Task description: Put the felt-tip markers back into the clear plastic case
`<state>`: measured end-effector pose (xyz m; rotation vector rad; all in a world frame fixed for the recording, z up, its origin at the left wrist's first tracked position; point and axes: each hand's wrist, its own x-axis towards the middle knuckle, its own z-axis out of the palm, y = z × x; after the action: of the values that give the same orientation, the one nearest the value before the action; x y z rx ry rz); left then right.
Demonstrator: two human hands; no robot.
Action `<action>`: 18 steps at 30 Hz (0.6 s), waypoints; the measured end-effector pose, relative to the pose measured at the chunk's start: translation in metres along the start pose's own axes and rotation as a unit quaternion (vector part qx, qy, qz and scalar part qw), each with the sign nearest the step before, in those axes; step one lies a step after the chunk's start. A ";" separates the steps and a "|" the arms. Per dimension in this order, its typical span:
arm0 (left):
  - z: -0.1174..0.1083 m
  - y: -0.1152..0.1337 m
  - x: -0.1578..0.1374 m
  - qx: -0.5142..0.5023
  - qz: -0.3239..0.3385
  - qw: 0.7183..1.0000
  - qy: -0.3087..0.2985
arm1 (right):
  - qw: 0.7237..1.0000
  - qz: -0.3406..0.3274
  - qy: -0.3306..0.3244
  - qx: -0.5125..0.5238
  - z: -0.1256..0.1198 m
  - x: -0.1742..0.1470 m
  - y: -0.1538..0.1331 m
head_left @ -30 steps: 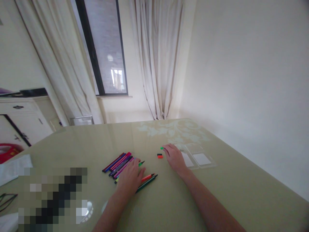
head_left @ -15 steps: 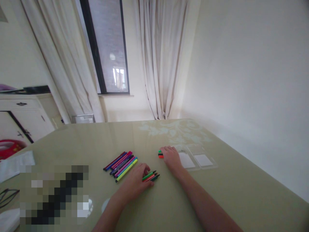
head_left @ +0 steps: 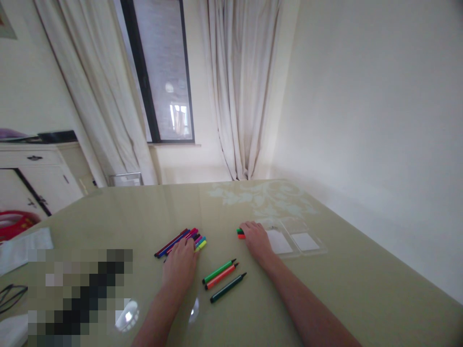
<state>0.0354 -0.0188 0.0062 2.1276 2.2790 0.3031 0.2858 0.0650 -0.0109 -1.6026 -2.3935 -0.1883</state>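
Observation:
My left hand (head_left: 180, 264) lies palm down over a row of coloured markers, its fingers bent together around the nearer ones, with fingertips hidden. A yellow marker (head_left: 201, 246) and a dark red marker (head_left: 172, 241) stick out from under and beside it. Between my hands lie three uncapped markers: a green marker (head_left: 219, 271), an orange marker (head_left: 221, 277) and a dark green marker (head_left: 228, 288). My right hand (head_left: 256, 241) rests with curled fingers over small marker caps; a green cap (head_left: 239, 231) and an orange cap (head_left: 241, 236) show at its left side.
Beside my right hand a clear plastic case (head_left: 320, 249) lies unfolded with white inserts. On the left are a white cloth or paper (head_left: 32, 246), a black cable (head_left: 13, 295) and a red object (head_left: 21, 224). A wall runs along the table's (head_left: 361, 289) right side.
My left hand has let go of the green, orange and dark green markers and moved left onto the marker row. The dark green one now lies apart. My right hand has barely moved.

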 end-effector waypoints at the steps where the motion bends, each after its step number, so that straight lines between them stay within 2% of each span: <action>1: 0.001 -0.001 0.000 -0.001 0.001 1.000 -0.005 | 1.000 0.001 0.007 0.003 -0.001 0.000 0.000; 5: 0.004 0.003 0.001 -0.033 0.043 0.998 0.002 | 0.997 -0.015 0.069 0.034 -0.010 -0.007 -0.011; 8: 0.007 0.014 0.002 -0.073 0.095 0.993 0.019 | 0.984 -0.102 0.107 0.096 -0.015 -0.015 -0.026; 11: 0.010 0.024 0.003 -0.116 0.116 0.986 0.029 | 0.972 -0.186 0.088 0.116 -0.014 -0.020 -0.038; 15: 0.012 0.033 -0.003 -0.164 0.147 0.975 0.024 | 0.967 -0.212 0.077 0.116 -0.012 -0.022 -0.041; 18: 0.006 0.039 -0.009 -0.154 0.137 0.979 -0.006 | 0.958 -0.250 0.067 0.127 -0.019 -0.024 -0.039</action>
<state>0.0756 -0.0243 0.0054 2.2577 1.7857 0.6012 0.2611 0.0240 0.0022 -0.8288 -2.5434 -0.0731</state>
